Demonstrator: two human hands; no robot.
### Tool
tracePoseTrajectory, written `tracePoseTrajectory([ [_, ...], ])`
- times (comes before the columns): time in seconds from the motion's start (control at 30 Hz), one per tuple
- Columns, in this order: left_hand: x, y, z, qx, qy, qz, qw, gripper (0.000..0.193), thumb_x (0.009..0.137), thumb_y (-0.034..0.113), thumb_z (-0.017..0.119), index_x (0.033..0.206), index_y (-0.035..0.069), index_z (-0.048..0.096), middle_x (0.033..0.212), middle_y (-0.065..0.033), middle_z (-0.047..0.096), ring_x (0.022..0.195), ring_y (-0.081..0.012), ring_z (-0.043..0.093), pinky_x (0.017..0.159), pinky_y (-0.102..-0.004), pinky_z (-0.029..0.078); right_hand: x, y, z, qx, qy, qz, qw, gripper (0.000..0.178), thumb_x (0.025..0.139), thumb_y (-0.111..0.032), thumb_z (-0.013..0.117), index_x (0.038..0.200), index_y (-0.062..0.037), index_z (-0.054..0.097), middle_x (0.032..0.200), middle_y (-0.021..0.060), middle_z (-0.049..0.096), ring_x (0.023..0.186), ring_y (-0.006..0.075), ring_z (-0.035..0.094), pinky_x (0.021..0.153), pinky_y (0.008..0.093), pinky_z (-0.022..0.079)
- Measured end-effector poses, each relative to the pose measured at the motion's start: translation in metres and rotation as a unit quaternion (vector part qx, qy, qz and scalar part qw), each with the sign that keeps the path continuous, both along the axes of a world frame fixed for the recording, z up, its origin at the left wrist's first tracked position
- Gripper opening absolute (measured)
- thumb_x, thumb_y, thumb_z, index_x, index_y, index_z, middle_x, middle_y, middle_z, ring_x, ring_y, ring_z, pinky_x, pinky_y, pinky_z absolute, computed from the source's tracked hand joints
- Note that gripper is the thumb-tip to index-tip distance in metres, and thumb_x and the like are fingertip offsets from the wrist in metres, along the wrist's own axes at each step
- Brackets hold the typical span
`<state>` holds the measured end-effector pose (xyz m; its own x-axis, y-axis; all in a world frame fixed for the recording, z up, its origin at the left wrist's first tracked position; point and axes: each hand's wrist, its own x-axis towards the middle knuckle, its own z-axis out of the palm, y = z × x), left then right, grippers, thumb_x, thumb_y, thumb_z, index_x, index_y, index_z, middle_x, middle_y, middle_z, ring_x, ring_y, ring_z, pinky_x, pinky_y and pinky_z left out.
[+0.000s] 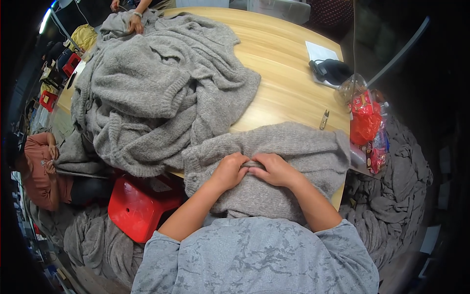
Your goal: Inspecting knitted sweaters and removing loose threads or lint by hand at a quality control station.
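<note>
A grey knitted cardigan (293, 149) lies across the near edge of the table, partly over my lap. Small round buttons show along its ribbed band on the left. My left hand (230, 170) and my right hand (274, 169) meet at the middle of it, fingers closed on a raised fold of the knit. The fingertips are partly hidden by the fold. Just beyond the cardigan, on the right, rests a small pair of thread snips (324, 119).
Heaped grey knitwear (142, 78) covers the table's left side, with another person's hand (136, 23) on its far end. A red stool (132, 208) stands at left, near a seated person (41, 169). Red plastic bags (366, 125) sit at the right edge; more knitwear (391, 196) lies below.
</note>
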<state>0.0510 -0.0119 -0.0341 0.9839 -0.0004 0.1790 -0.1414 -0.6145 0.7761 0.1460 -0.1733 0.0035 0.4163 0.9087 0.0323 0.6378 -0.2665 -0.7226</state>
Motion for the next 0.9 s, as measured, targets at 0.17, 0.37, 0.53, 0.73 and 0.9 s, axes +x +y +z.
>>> tracePoseTrajectory([
  [0.17, -0.001, -0.001, -0.002, 0.010, -0.012, -0.015, 1.000, 0.020, 0.072, 0.004, 0.063, 0.092, 0.001, 0.062, 0.083, -0.0162, 0.056, 0.080, -0.0351, 0.057, 0.070, -0.0396, 0.046, -0.007, -0.002, -0.014, -0.025, -0.127, -0.003, 0.992, 0.017, 0.077, -0.015, 0.057, 0.081, 0.0011, 0.054, 0.078, 0.0181, 0.059, 0.077, 0.0333, 0.058, 0.069, 0.0442, 0.046],
  [0.37, 0.002, 0.007, 0.001, -0.016, 0.030, -0.031, 0.999, 0.021, 0.075, 0.008, 0.063, 0.094, 0.001, 0.061, 0.085, -0.0167, 0.057, 0.079, -0.0348, 0.056, 0.070, -0.0387, 0.045, -0.016, 0.005, -0.006, -0.065, -0.079, -0.090, 0.991, 0.014, 0.074, -0.014, 0.056, 0.080, -0.0009, 0.059, 0.076, 0.0188, 0.061, 0.075, 0.0357, 0.059, 0.069, 0.0455, 0.047],
  [0.53, 0.006, 0.010, 0.005, -0.022, 0.099, -0.056, 0.993, 0.022, 0.078, 0.016, 0.062, 0.094, 0.000, 0.061, 0.088, -0.0176, 0.058, 0.082, -0.0353, 0.056, 0.073, -0.0393, 0.045, -0.019, 0.008, -0.002, -0.084, 0.004, -0.151, 0.985, 0.017, 0.073, -0.016, 0.056, 0.082, -0.0035, 0.064, 0.079, 0.0214, 0.062, 0.076, 0.0376, 0.060, 0.071, 0.0455, 0.047],
  [0.73, 0.014, 0.019, 0.007, 0.048, 0.158, -0.129, 0.978, 0.023, 0.083, 0.018, 0.056, 0.099, 0.001, 0.060, 0.092, -0.0189, 0.060, 0.089, -0.0328, 0.057, 0.077, -0.0383, 0.044, -0.038, 0.012, -0.001, -0.055, -0.086, -0.191, 0.976, 0.017, 0.070, -0.015, 0.059, 0.080, -0.0013, 0.062, 0.077, 0.0182, 0.063, 0.074, 0.0341, 0.060, 0.068, 0.0428, 0.048],
  [0.9, 0.015, 0.029, 0.009, -0.165, 0.275, -0.141, 0.937, 0.021, 0.085, 0.016, 0.055, 0.098, 0.000, 0.058, 0.089, -0.0128, 0.062, 0.081, -0.0196, 0.057, 0.074, -0.0322, 0.044, -0.045, 0.013, -0.003, 0.027, -0.232, -0.176, 0.956, 0.010, 0.069, -0.010, 0.061, 0.074, -0.0043, 0.054, 0.071, 0.0107, 0.059, 0.072, 0.0265, 0.058, 0.063, 0.0373, 0.048],
])
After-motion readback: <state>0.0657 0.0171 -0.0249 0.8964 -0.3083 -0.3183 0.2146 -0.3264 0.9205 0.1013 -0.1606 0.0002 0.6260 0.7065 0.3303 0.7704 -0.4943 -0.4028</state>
